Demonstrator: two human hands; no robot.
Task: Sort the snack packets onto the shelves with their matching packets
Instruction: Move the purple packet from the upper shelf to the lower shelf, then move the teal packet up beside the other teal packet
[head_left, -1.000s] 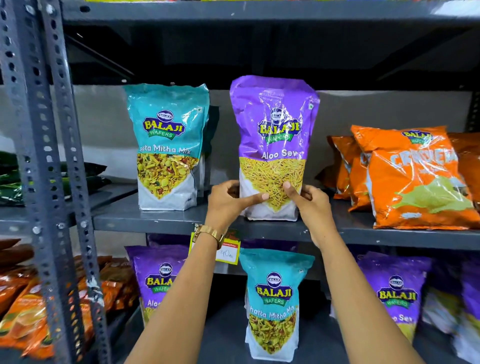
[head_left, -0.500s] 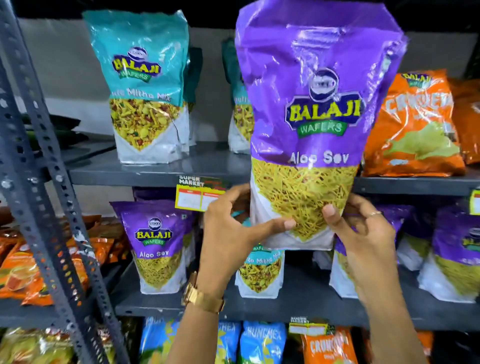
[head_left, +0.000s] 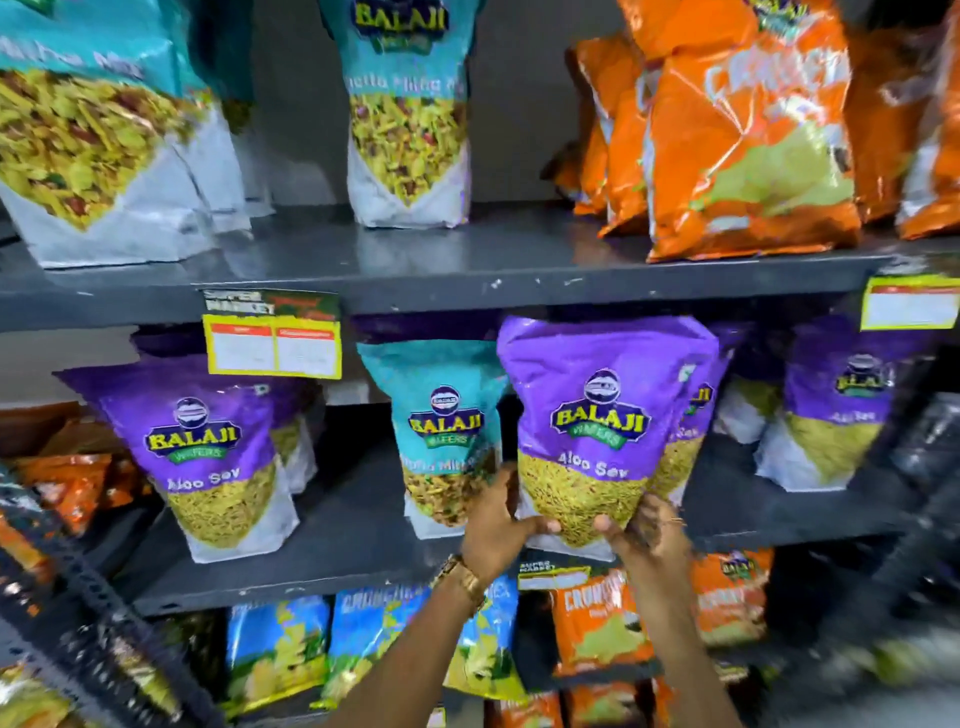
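Observation:
I hold a purple Aloo Sev packet (head_left: 605, 415) upright at the middle shelf (head_left: 337, 561), my left hand (head_left: 496, 525) gripping its lower left corner and my right hand (head_left: 649, 532) its lower right. Its base is at the shelf's front edge, in front of another purple Aloo Sev packet (head_left: 698, 415). A teal Khatta Mitha Mix packet (head_left: 447, 431) stands just left of it on the same shelf. More purple Aloo Sev packets stand at the left (head_left: 202, 457) and right (head_left: 841, 410).
The upper shelf (head_left: 519, 270) carries teal mix packets (head_left: 408, 114) and orange packets (head_left: 743, 130). Blue packets (head_left: 280, 649) and orange packets (head_left: 602, 623) fill the lowest shelf. A perforated rack post (head_left: 78, 613) runs along the lower left. Yellow price tags (head_left: 272, 343) hang from the shelf edge.
Both hands have carried the purple Aloo Sev packet down from the upper shelf to the middle shelf among other purple packets. The view has tilted downward.

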